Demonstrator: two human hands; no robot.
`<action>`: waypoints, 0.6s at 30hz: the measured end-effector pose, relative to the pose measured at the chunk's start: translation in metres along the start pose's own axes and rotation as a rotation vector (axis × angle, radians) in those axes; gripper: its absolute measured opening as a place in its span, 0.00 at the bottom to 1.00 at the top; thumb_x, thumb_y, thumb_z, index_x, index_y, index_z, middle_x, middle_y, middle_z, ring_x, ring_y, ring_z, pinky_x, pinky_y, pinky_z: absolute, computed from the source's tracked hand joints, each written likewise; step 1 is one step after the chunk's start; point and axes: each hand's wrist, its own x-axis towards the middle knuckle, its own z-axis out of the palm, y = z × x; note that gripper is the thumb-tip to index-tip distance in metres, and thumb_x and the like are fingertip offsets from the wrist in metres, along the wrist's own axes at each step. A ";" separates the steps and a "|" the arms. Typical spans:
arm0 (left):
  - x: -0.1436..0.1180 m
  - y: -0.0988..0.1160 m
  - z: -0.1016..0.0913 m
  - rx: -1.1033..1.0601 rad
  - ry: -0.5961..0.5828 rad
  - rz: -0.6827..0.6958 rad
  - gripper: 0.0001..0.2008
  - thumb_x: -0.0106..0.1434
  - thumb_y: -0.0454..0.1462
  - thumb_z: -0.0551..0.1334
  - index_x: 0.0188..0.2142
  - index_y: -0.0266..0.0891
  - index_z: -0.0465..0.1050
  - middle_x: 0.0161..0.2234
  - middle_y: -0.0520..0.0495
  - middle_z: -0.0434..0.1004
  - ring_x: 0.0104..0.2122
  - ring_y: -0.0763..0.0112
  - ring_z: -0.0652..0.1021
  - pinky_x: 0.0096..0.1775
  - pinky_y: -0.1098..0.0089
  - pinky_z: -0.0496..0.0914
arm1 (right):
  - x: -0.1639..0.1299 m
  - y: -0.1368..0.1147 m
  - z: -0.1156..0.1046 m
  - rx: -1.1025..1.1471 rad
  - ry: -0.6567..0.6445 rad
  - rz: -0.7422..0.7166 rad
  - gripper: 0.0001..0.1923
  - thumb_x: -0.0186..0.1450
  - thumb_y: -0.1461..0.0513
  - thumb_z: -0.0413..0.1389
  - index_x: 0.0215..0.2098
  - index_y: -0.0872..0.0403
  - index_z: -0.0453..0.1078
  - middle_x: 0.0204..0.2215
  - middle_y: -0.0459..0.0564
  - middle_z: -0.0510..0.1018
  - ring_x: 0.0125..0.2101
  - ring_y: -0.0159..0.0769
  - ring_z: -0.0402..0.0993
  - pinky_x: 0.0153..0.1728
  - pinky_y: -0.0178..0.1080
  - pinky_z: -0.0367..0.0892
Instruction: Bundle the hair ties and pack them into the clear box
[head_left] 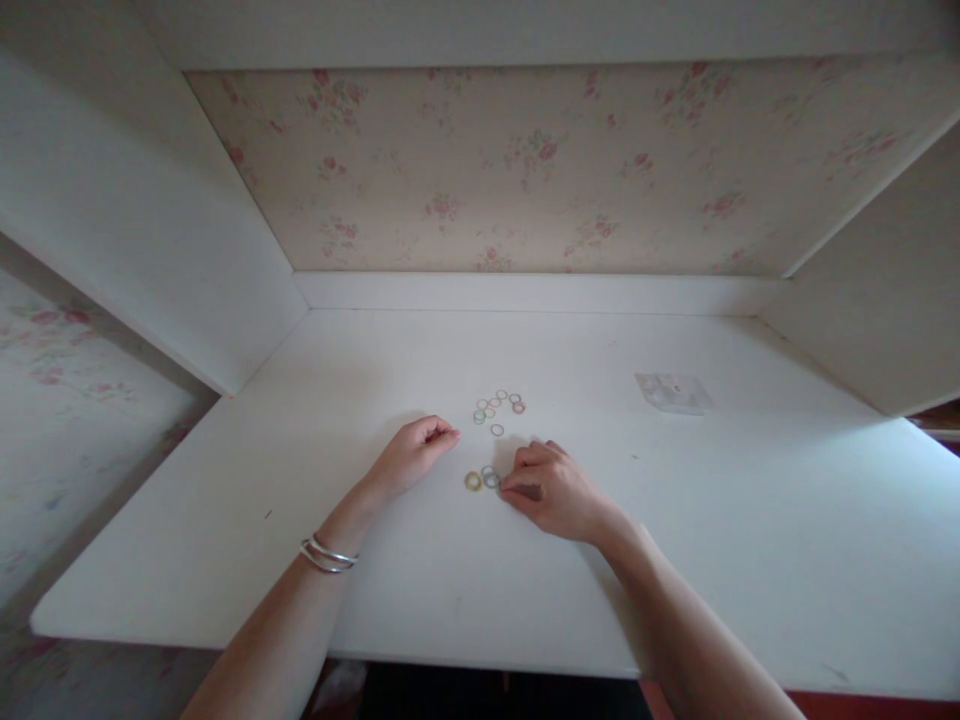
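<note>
My left hand [414,452] is above the table with thumb and fingertips pressed together; nothing shows in them. It is nearest a loose cluster of thin rings [490,412] in pale pink, green and brown. A single dark thin ring [497,430] lies just in front of that cluster. Nearer to me, a yellow ring [472,481] lies beside overlapping grey-blue rings [490,477]. The pinched thumb and finger of my right hand [553,490] are at the right edge of the grey-blue rings, apparently gripping one. Its other fingers are curled.
A small clear plastic bag [673,393] lies on the white table [405,590] at the back right. White panels close in the left, right and back, with floral wallpaper behind. A small dark sliver [268,514] rests on the left side.
</note>
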 end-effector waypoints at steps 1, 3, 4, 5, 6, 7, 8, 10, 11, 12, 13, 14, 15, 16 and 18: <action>0.000 0.000 0.000 -0.001 0.000 0.001 0.15 0.58 0.48 0.57 0.28 0.38 0.70 0.23 0.53 0.67 0.26 0.73 0.65 0.29 0.73 0.58 | 0.000 0.000 0.000 0.000 -0.014 -0.008 0.07 0.64 0.61 0.55 0.31 0.49 0.76 0.27 0.45 0.73 0.32 0.33 0.67 0.37 0.38 0.58; 0.000 0.001 0.000 -0.004 -0.004 0.004 0.15 0.58 0.48 0.56 0.27 0.38 0.69 0.23 0.54 0.66 0.25 0.73 0.65 0.29 0.72 0.58 | 0.000 -0.001 -0.001 0.001 -0.045 -0.025 0.09 0.65 0.62 0.53 0.32 0.50 0.75 0.28 0.46 0.73 0.33 0.33 0.67 0.38 0.38 0.58; 0.000 0.000 0.000 -0.005 -0.007 0.005 0.15 0.58 0.47 0.56 0.27 0.38 0.69 0.23 0.54 0.66 0.25 0.73 0.65 0.29 0.72 0.58 | 0.000 -0.002 -0.001 -0.002 -0.060 -0.033 0.09 0.66 0.63 0.52 0.32 0.50 0.74 0.29 0.46 0.73 0.34 0.33 0.67 0.39 0.38 0.58; 0.000 0.000 0.000 -0.004 -0.008 0.006 0.15 0.59 0.47 0.57 0.27 0.38 0.69 0.23 0.54 0.66 0.25 0.73 0.65 0.29 0.72 0.58 | 0.000 -0.003 -0.001 -0.008 -0.074 -0.037 0.10 0.67 0.63 0.50 0.33 0.51 0.73 0.30 0.47 0.73 0.34 0.34 0.67 0.39 0.38 0.58; 0.001 -0.001 0.000 -0.002 -0.007 0.008 0.15 0.59 0.47 0.57 0.27 0.38 0.69 0.23 0.54 0.66 0.25 0.73 0.65 0.29 0.72 0.58 | -0.001 -0.004 -0.001 -0.016 -0.087 -0.039 0.10 0.67 0.63 0.49 0.33 0.51 0.73 0.31 0.47 0.73 0.35 0.34 0.67 0.39 0.38 0.58; 0.001 -0.001 0.000 0.001 -0.005 0.010 0.15 0.59 0.47 0.57 0.27 0.38 0.69 0.23 0.54 0.66 0.25 0.73 0.65 0.29 0.72 0.58 | -0.001 -0.005 0.000 -0.029 -0.097 -0.037 0.10 0.67 0.64 0.49 0.34 0.52 0.72 0.31 0.47 0.73 0.35 0.34 0.66 0.40 0.38 0.58; 0.001 -0.002 0.000 0.004 -0.003 0.012 0.15 0.59 0.47 0.57 0.27 0.38 0.69 0.23 0.54 0.66 0.25 0.73 0.65 0.29 0.73 0.58 | -0.002 -0.006 0.000 -0.045 -0.104 -0.032 0.10 0.68 0.64 0.48 0.34 0.52 0.71 0.31 0.48 0.72 0.35 0.34 0.66 0.40 0.39 0.57; 0.002 -0.003 0.000 0.008 -0.003 0.011 0.15 0.59 0.47 0.57 0.28 0.37 0.69 0.23 0.54 0.65 0.25 0.73 0.64 0.28 0.73 0.57 | -0.003 -0.008 0.001 -0.081 -0.113 -0.022 0.10 0.68 0.64 0.47 0.34 0.53 0.70 0.32 0.48 0.72 0.36 0.35 0.65 0.40 0.40 0.57; 0.002 -0.004 0.000 0.011 -0.006 0.009 0.15 0.59 0.47 0.57 0.28 0.37 0.69 0.23 0.54 0.64 0.25 0.74 0.64 0.28 0.73 0.57 | -0.004 -0.009 0.001 -0.094 -0.116 -0.019 0.10 0.68 0.64 0.47 0.34 0.53 0.70 0.32 0.49 0.71 0.36 0.36 0.65 0.40 0.40 0.57; 0.002 -0.005 0.000 0.016 -0.010 0.007 0.15 0.59 0.47 0.57 0.28 0.38 0.69 0.22 0.55 0.64 0.25 0.74 0.64 0.28 0.73 0.57 | -0.004 -0.009 0.001 -0.099 -0.117 -0.018 0.10 0.68 0.64 0.47 0.34 0.54 0.69 0.32 0.49 0.71 0.36 0.36 0.65 0.40 0.40 0.57; 0.003 -0.005 0.000 0.022 -0.014 0.007 0.15 0.59 0.47 0.57 0.28 0.38 0.69 0.22 0.55 0.63 0.24 0.74 0.64 0.28 0.73 0.57 | -0.005 -0.009 0.000 -0.094 -0.119 -0.019 0.09 0.68 0.64 0.47 0.34 0.54 0.68 0.33 0.49 0.71 0.36 0.36 0.65 0.40 0.40 0.57; 0.003 -0.006 0.000 0.027 -0.016 0.010 0.15 0.59 0.48 0.57 0.28 0.38 0.69 0.22 0.55 0.63 0.24 0.74 0.64 0.28 0.73 0.57 | -0.005 -0.009 -0.001 -0.078 -0.116 -0.017 0.09 0.68 0.64 0.46 0.34 0.54 0.68 0.33 0.49 0.70 0.36 0.36 0.65 0.39 0.40 0.57; 0.003 -0.007 0.000 0.032 -0.017 0.014 0.15 0.60 0.48 0.56 0.28 0.38 0.69 0.22 0.55 0.63 0.24 0.74 0.64 0.28 0.73 0.57 | -0.005 -0.009 -0.002 -0.055 -0.107 -0.011 0.09 0.68 0.64 0.46 0.35 0.54 0.67 0.33 0.49 0.70 0.35 0.35 0.65 0.39 0.39 0.57; 0.003 -0.007 0.000 0.036 -0.016 0.017 0.15 0.60 0.48 0.56 0.28 0.38 0.69 0.22 0.55 0.64 0.25 0.74 0.64 0.28 0.73 0.57 | -0.005 -0.010 -0.004 -0.031 -0.093 -0.001 0.09 0.69 0.64 0.46 0.35 0.54 0.67 0.34 0.49 0.70 0.36 0.35 0.65 0.39 0.39 0.57; 0.004 -0.009 0.000 0.040 -0.014 0.020 0.16 0.60 0.48 0.56 0.28 0.38 0.69 0.23 0.54 0.65 0.25 0.73 0.65 0.28 0.73 0.58 | -0.003 -0.011 -0.005 0.004 -0.050 0.025 0.08 0.69 0.64 0.45 0.37 0.54 0.66 0.35 0.49 0.70 0.36 0.35 0.64 0.39 0.39 0.58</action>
